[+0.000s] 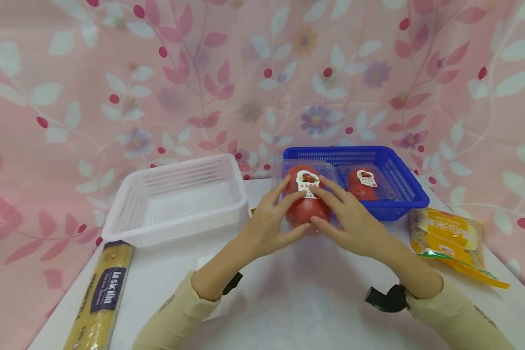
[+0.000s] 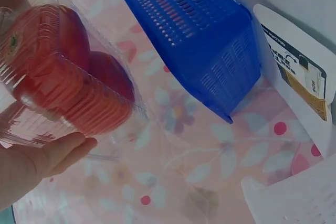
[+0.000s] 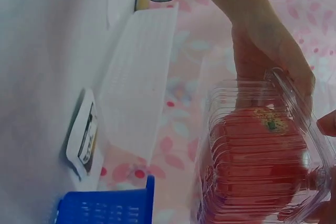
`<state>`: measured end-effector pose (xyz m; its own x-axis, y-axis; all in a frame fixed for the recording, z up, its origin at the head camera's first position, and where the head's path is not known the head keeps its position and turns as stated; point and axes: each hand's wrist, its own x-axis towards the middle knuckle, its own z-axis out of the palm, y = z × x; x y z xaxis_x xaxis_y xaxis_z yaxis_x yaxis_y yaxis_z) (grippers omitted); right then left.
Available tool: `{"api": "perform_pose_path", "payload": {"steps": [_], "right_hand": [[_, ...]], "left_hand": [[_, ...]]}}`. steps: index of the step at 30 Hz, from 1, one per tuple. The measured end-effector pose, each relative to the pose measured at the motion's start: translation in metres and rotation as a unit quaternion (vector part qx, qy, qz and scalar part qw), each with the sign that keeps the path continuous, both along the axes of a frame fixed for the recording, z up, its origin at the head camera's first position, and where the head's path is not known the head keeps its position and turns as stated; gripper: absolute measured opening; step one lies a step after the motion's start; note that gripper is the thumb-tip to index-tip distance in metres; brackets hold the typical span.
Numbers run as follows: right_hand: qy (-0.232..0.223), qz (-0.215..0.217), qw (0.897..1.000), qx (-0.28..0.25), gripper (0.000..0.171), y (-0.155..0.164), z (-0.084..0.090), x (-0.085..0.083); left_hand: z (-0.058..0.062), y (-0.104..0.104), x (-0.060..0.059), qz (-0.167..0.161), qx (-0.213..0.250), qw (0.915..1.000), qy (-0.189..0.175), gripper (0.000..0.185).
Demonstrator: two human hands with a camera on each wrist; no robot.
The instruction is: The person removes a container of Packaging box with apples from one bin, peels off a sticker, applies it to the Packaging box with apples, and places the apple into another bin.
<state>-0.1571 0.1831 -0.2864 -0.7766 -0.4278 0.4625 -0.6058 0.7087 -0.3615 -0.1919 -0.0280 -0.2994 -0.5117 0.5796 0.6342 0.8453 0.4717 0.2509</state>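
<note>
Both hands hold a clear plastic box of red tomatoes [image 1: 308, 214] up over the table, just in front of a blue basket. Ridged plastic and two large tomatoes show through its side in the left wrist view. A white label [image 1: 308, 181] with a tomato picture faces up. My left hand [image 1: 267, 223] grips the box's left side, fingers spread over the top and thumb at the near edge. From the right, my right hand [image 1: 358, 226] grips it in the same way. In the blue basket [image 1: 404, 206] lies a second boxed tomato pack [image 1: 364, 187].
A white basket [image 1: 175, 231] stands at the left, with a spaghetti packet [image 1: 100, 296] before it. A yellow bag of grain [image 1: 450, 238] lies at the right. Between the baskets is a white package with a printed label [image 2: 296, 72]. Something flat and white [image 1: 212, 311] lies under the left forearm.
</note>
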Motion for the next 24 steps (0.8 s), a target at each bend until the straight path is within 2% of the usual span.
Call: {"api": "perform_pose_path", "payload": {"steps": [3,6,9,16,20,24], "right_hand": [[-0.018,-0.016,1.0,-0.009,0.056,0.01,0.002,-0.01],[-0.037,-0.028,0.999,-0.017,0.054,0.02,0.001,-0.021],[-0.042,-0.039,0.998,-0.03,0.052,0.029,-0.002,-0.035],[-0.008,-0.047,0.996,-0.08,0.043,0.038,-0.009,-0.075],[-0.019,-0.062,0.993,-0.094,0.04,0.044,-0.013,-0.097],[-0.052,-0.079,0.992,-0.087,0.04,0.051,-0.02,-0.117]], "left_hand": [[0.0,0.011,-0.016,-0.015,0.007,0.9998,0.011,0.056],[-0.002,0.024,-0.03,-0.016,0.01,0.9998,0.001,0.054],[-0.004,0.036,-0.041,-0.003,0.009,0.9995,-0.03,0.054],[-0.006,0.056,-0.074,0.026,0.03,0.996,-0.08,0.052],[-0.01,0.068,-0.092,0.035,0.034,0.9911,-0.124,0.051],[-0.016,0.076,-0.107,0.047,0.025,0.9858,-0.16,0.051]]}}
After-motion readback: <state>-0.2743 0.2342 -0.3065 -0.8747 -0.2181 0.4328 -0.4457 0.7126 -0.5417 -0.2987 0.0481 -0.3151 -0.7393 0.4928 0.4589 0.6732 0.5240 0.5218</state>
